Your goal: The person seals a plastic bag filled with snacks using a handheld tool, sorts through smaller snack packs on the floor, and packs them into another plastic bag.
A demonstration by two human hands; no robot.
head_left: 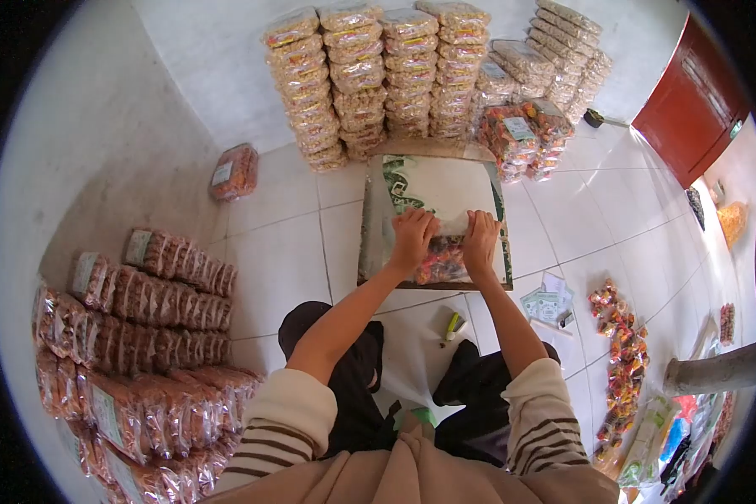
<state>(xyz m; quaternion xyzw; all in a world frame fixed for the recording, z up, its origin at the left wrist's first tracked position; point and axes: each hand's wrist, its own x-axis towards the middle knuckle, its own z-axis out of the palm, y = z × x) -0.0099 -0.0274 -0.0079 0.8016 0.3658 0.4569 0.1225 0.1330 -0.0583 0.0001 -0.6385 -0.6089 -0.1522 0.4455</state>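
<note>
A clear plastic bag point(442, 267) with small colourful wrapped packets inside lies on a low table point(462, 181) in front of me. My left hand point(414, 238) grips the bag's far edge at its left side, fingers curled over the plastic. At the right side of the same edge, my right hand point(480, 238) is closed in the same way. Part of the bag is hidden beneath both hands. The tabletop is white with a green pattern along its left and right sides.
Tall stacks of bagged snacks point(359, 76) stand against the wall behind the table. Bags of brown snacks point(155, 336) are piled at my left. On the floor at right lie a row of colourful packets point(622, 361), printed labels point(548, 298) and a green lighter-like item point(454, 324).
</note>
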